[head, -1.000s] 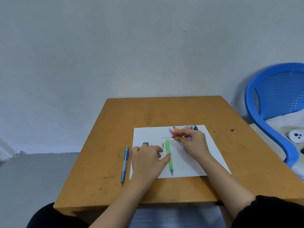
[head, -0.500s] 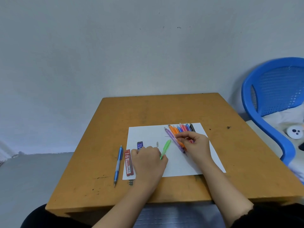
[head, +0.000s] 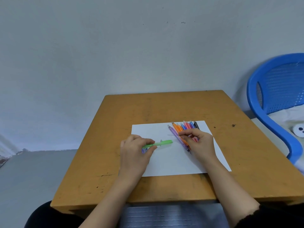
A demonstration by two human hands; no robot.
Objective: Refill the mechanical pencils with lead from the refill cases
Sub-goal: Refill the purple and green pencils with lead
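Left hand [head: 134, 153] grips the green pencil [head: 162, 143], held sideways over the white paper [head: 172, 163], its free end pointing right. Right hand [head: 199, 143] fingers pinch a thin dark lead [head: 172, 135], tip pointing left, near that end, apart. Coloured pencils [head: 181, 129] fan out at the paper's far right. Purple refill case [head: 144, 151] peeks from under the left hand, label unreadable. Wood worktop [head: 164, 107] shows all round the paper; blue chair [head: 271, 96] at right.

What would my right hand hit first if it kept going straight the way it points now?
Likely the free end of the green pencil in the left hand. The right hand points its lead leftward, though depth is unclear; it might pass just beyond.
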